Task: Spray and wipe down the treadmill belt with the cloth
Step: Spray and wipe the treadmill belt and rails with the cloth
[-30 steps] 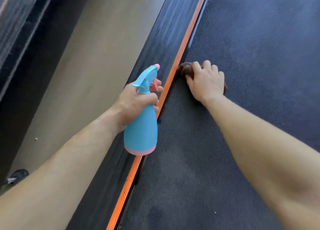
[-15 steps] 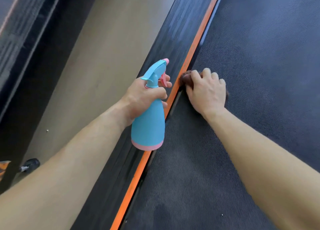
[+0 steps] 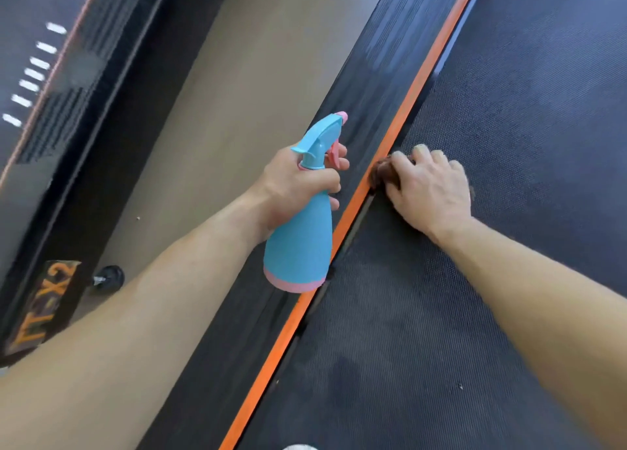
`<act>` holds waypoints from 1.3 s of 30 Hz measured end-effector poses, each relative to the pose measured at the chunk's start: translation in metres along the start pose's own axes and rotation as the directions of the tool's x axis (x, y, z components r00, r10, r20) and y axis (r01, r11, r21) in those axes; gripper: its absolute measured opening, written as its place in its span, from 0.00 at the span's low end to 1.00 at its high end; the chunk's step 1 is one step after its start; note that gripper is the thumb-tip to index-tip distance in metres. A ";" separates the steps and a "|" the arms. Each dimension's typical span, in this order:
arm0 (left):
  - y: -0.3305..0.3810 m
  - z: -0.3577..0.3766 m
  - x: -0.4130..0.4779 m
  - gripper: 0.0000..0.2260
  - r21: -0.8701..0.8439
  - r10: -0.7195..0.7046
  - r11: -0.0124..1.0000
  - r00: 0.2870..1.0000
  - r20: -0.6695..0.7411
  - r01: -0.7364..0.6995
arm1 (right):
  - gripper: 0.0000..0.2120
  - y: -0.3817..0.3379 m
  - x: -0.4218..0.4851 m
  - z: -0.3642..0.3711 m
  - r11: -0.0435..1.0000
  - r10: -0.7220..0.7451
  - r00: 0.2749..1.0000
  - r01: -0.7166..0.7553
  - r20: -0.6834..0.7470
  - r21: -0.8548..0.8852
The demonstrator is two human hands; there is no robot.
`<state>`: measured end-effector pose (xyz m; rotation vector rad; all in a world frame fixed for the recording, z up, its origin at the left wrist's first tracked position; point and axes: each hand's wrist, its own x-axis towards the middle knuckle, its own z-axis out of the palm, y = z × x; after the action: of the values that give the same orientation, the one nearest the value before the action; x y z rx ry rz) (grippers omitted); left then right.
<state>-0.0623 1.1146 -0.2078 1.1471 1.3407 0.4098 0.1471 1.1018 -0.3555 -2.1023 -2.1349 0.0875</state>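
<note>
The dark textured treadmill belt [image 3: 509, 117] fills the right side of the head view. My right hand [image 3: 431, 185] presses a brown cloth [image 3: 381, 173] onto the belt's left edge, beside the orange strip [image 3: 400, 120]; most of the cloth is hidden under my fingers. My left hand [image 3: 298, 185] grips the neck of a blue spray bottle [image 3: 302, 239] with pink trim, held upright above the black side rail [image 3: 373, 59], one finger on the pink trigger.
A beige floor [image 3: 217, 93] runs left of the side rail. Beyond it stands another dark machine [image 3: 61, 76] with white marks and an orange label [image 3: 44, 307]. A small black wheel [image 3: 108, 278] sits on the floor.
My right hand has drawn the cloth back toward me along the belt's left edge. My left hand with the bottle keeps its place beside it. My view has shifted left.
</note>
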 end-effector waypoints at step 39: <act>-0.133 0.052 -0.143 0.12 0.529 -0.248 0.838 0.957 0.150 0.134 | 0.16 -0.039 -0.302 -0.019 0.989 0.135 0.969 -0.143 0.206 0.025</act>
<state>-0.1007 0.9201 -0.2488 1.4282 1.3966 -0.2398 0.1147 0.7989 -0.3495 -2.3071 -2.0677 0.3740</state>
